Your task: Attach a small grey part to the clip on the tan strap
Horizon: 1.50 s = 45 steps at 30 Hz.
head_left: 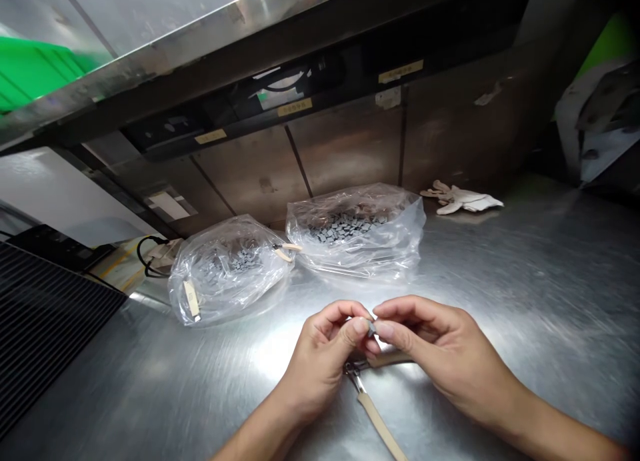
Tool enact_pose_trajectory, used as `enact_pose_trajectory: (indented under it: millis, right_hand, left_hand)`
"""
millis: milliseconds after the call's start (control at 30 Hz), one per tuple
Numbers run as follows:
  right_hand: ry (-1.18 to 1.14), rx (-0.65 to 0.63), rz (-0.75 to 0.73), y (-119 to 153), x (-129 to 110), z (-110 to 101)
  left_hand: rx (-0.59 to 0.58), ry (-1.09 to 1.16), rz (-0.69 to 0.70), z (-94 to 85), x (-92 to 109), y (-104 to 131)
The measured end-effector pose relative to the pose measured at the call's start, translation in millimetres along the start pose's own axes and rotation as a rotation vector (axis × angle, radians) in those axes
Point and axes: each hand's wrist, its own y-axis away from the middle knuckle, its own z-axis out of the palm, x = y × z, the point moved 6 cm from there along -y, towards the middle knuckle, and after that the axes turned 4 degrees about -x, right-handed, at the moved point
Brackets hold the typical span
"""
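Between both hands is a small grey piece (pixel 371 328), pinched at the fingertips. My left hand (pixel 330 348) is closed, its thumb and forefinger on the piece's left side. From the right, my right hand (pixel 430 344) pinches the same piece with thumb and forefinger; most of it is hidden by the fingers. Just below the hands, pliers with beige handles (pixel 377 421) lie spread on the metal table (pixel 225 394). Beyond the hands stands a clear plastic bag (pixel 390 254) of many small grey pieces (pixel 345 228). To its left sits another clear bag (pixel 225 301) with similar pieces.
A small beige-handled tool (pixel 287 249) lies on the left bag, and a beige cutter-like item (pixel 191 300) rests at its near side. White gloves (pixel 465 200) lie at the back right. A metal shelf (pixel 200 41) overhangs the back; a black ribbed unit (pixel 45 321) stands left.
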Motion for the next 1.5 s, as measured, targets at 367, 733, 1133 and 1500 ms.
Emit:
enact_pose_trajectory:
  millis: [367, 733, 1133, 1500]
  right_hand:
    - [-0.020, 0.002, 0.031, -1.7, -1.5, 0.8]
    - [0.078, 0.081, 0.043, -3.4, -6.0, -5.4]
    - [0.066, 0.083, 0.109, -3.0, -2.9, -6.8]
    - [0.053, 0.087, 0.117, -1.7, -1.3, -5.7]
  left_hand:
    - [0.036, 0.010, -0.040, 3.1, -5.8, 0.5]
    - [0.124, -0.149, -0.053, 0.3, -5.2, 2.7]
    - [0.088, -0.025, -0.113, 5.0, -7.8, 2.4]
    - [0.082, -0.060, -0.118, 5.7, -8.5, 3.6]
